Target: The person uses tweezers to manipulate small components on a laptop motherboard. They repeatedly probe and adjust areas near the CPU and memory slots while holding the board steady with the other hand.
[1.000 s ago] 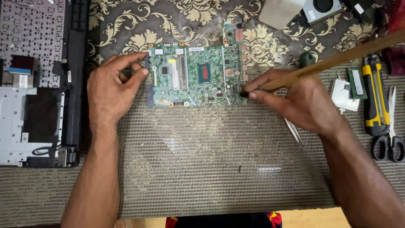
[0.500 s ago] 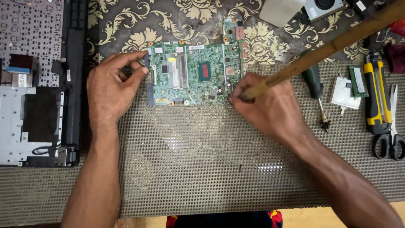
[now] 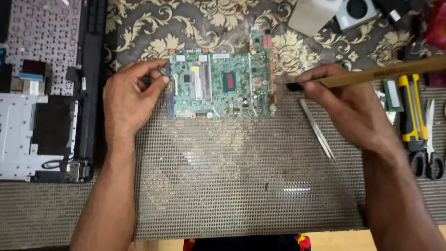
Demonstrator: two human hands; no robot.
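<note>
My left hand (image 3: 127,100) rests on the mesh mat (image 3: 223,176) at the left edge of the green laptop motherboard (image 3: 220,83). The fingers are loosely curled, half open; my thumb and forefinger pinch the board's left rim near its upper corner, with the thumb tip on the edge just below the forefinger. The board lies flat, component side up, straddling the line where the mat meets the patterned cloth (image 3: 148,28).

My right hand (image 3: 346,104) is closed around a wooden-handled brush (image 3: 371,74). Thumb and fingers clamp the handle near its dark head, and the long handle runs up and away to the right, over the back of my hand. The dark tip sits just beside the board's right edge, close to the connectors there; I cannot tell whether it touches the board.

So the motherboard lies between my two hands, the left one holding it, the right one at its far side.

Just below my right hand a pair of metal tweezers (image 3: 317,130) lies on the mat. Further right are a yellow-and-black utility knife (image 3: 408,111) and black-handled scissors (image 3: 429,144). The opened laptop chassis (image 3: 42,135) lies left of my left forearm, and a cooling fan (image 3: 357,11) sits at the top.
</note>
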